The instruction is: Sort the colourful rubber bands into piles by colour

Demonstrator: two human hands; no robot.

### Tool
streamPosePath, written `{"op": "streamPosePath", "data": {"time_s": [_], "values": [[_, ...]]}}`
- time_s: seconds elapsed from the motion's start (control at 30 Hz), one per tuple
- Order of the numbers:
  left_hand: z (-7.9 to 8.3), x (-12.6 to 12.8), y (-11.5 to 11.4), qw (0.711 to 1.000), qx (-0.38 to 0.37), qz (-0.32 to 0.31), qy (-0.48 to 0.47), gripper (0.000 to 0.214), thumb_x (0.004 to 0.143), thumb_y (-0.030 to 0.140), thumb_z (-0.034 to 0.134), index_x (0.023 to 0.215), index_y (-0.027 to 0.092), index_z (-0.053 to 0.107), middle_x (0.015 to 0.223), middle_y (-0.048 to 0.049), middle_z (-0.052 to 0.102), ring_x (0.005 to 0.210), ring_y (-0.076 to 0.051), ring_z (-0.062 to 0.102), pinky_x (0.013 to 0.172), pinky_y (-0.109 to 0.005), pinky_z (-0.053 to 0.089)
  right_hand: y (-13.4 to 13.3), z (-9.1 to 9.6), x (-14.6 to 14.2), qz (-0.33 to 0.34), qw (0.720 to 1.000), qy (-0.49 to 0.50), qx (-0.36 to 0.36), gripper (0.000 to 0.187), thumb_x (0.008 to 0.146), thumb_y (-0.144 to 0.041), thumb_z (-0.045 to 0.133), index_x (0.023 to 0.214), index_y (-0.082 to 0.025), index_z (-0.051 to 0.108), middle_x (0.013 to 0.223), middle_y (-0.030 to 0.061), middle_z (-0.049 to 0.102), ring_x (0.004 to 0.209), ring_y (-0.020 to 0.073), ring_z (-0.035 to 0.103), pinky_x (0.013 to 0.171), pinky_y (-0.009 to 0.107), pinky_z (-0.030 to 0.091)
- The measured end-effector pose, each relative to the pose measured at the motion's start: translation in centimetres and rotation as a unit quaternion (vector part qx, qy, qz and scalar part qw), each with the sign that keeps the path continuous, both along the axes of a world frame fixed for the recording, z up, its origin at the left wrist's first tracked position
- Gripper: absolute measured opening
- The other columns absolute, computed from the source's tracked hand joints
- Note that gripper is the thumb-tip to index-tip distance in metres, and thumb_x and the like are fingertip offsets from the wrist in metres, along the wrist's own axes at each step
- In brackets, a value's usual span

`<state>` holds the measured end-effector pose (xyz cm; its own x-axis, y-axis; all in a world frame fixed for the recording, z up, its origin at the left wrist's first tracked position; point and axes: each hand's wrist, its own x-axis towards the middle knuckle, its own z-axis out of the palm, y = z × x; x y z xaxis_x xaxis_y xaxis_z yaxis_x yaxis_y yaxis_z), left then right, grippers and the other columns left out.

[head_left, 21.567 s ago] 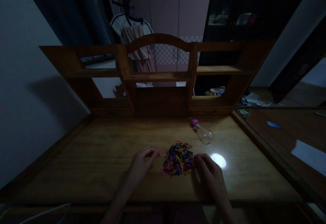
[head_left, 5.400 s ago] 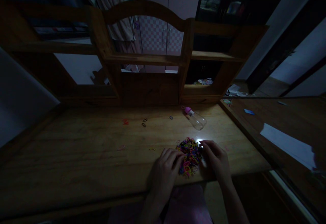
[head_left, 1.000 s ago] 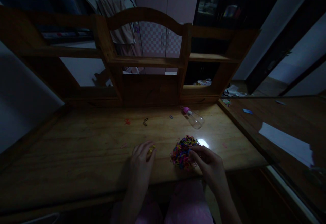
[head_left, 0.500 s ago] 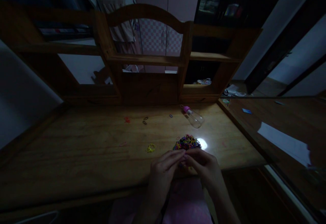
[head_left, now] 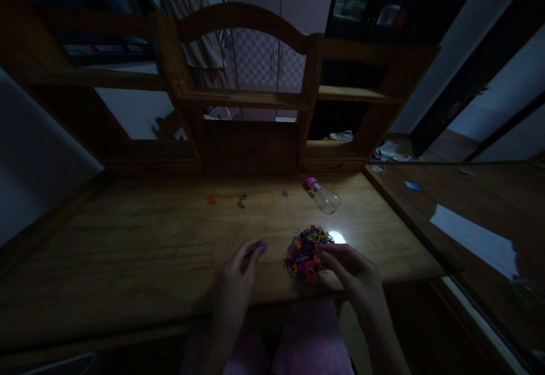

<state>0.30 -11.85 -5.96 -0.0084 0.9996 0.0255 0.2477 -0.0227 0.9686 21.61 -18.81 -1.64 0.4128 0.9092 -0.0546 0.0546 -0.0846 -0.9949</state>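
A heap of small multicoloured rubber bands (head_left: 304, 255) lies on the wooden desk near its front edge. My right hand (head_left: 355, 267) is at the heap's right side, thumb and fingers pinched together against it; what they grip is too small to make out. Left of the heap, my left hand (head_left: 238, 267) is closed in a pinch, with a bluish rubber band (head_left: 263, 245) showing at the fingertips. It covers the spot where yellow bands lay.
Farther back on the desk (head_left: 140, 221) lie orange bands (head_left: 211, 200), two dark bands (head_left: 241, 201) and one bluish band (head_left: 285, 194). A clear bottle (head_left: 327, 199) with a pink cap rests on its side. A wooden shelf unit (head_left: 247, 101) borders the back.
My hands were together over the heap and have moved apart. The left went left with the bluish band, covering the yellow bands; the right moved slightly right, uncovering more of the heap.
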Motion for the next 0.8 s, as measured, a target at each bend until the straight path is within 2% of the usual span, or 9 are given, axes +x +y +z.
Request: {"op": "streamPosePath", "data": {"time_s": [0.17, 0.3, 0.4, 0.5, 0.57, 0.63, 0.7, 0.8], "values": [[-0.7, -5.6, 1.9, 0.985, 0.032, 0.122, 0.119, 0.028, 0.081, 0.049, 0.060, 0.092, 0.024, 0.067, 0.098, -0.0033, 0.072, 0.094, -0.023, 0.067, 0.084, -0.035, 0.052, -0.2, 0.1, 0.4, -0.045, 0.999, -0.004, 0.002, 0.030, 0.071, -0.045, 0.075, 0.086, -0.019, 0.072, 0.082, 0.0062, 0.073, 0.076, 0.0219, 0.070, 0.069, 0.031, 0.057], [-0.8, -8.8, 2.6, 0.969, 0.093, 0.140, 0.183, 0.030, 0.080, 0.051, 0.060, 0.089, 0.024, 0.069, 0.097, -0.0032, 0.070, 0.091, -0.023, 0.065, 0.087, -0.037, 0.050, 0.1, -0.1, 0.4, -0.047, 0.999, -0.018, 0.000, 0.029, 0.071, -0.044, 0.074, 0.086, -0.019, 0.071, 0.087, 0.0074, 0.074, 0.079, 0.0224, 0.070, 0.070, 0.032, 0.058], [-0.3, -9.1, 3.2, 0.965, 0.124, 0.124, 0.196, 0.029, 0.081, 0.049, 0.058, 0.089, 0.024, 0.070, 0.099, -0.0031, 0.070, 0.094, -0.023, 0.064, 0.090, -0.037, 0.048, 0.5, -0.3, 0.3, -0.050, 0.998, -0.038, 0.006, 0.028, 0.070, -0.044, 0.074, 0.084, -0.019, 0.072, 0.090, 0.0083, 0.073, 0.085, 0.0248, 0.069, 0.072, 0.034, 0.057], [1.3, -6.8, 4.5, 0.978, 0.115, 0.040, 0.169, 0.025, 0.083, 0.044, 0.057, 0.090, 0.024, 0.071, 0.099, -0.0031, 0.071, 0.092, -0.021, 0.065, 0.086, -0.034, 0.050, 0.8, -0.2, 0.4, -0.034, 0.998, -0.055, 0.017, 0.027, 0.071, -0.043, 0.073, 0.085, -0.019, 0.072, 0.090, 0.0083, 0.073, 0.089, 0.0256, 0.068, 0.077, 0.036, 0.056], [2.4, -4.3, 6.1, 0.980, 0.109, -0.082, 0.147, 0.022, 0.083, 0.038, 0.057, 0.090, 0.024, 0.072, 0.096, -0.0030, 0.072, 0.088, -0.020, 0.067, 0.082, -0.031, 0.052, 1.0, -0.1, 0.5, -0.006, 0.998, -0.062, 0.021, 0.026, 0.074, -0.042, 0.071, 0.087, -0.019, 0.072, 0.093, 0.0082, 0.073, 0.091, 0.0254, 0.068, 0.080, 0.037, 0.055], [3.0, -1.4, 8.2, 0.968, 0.108, -0.183, 0.137, 0.019, 0.082, 0.030, 0.057, 0.091, 0.023, 0.073, 0.089, -0.0029, 0.074, 0.077, -0.018, 0.068, 0.072, -0.028, 0.053, 1.0, -0.1, 0.4, 0.016, 0.997, -0.070, 0.024, 0.025, 0.077, -0.041, 0.069, 0.089, -0.020, 0.072, 0.095, 0.0077, 0.073, 0.093, 0.0246, 0.067, 0.083, 0.037, 0.054], [3.1, 1.4, 10.7, 0.950, 0.137, -0.221, 0.171, 0.017, 0.081, 0.023, 0.058, 0.088, 0.020, 0.073, 0.082, -0.0034, 0.073, 0.073, -0.017, 0.067, 0.068, -0.026, 0.052, 1.0, -0.2, 0.2, 0.017, 0.997, -0.070, 0.032, 0.024, 0.077, -0.040, 0.069, 0.089, -0.020, 0.072, 0.096, 0.0069, 0.072, 0.093, 0.0237, 0.068, 0.084, 0.036, 0.054], [2.6, 4.5, 14.1, 0.933, 0.166, -0.232, 0.219, 0.013, 0.078, 0.018, 0.061, 0.085, 0.018, 0.072, 0.080, -0.0040, 0.073, 0.075, -0.017, 0.066, 0.070, -0.026, 0.050, 0.7, -0.6, -0.2, -0.003, 0.998, -0.042, 0.037, 0.023, 0.075, -0.039, 0.072, 0.089, -0.020, 0.071, 0.095, 0.0062, 0.073, 0.092, 0.0231, 0.068, 0.084, 0.035, 0.054]]}}
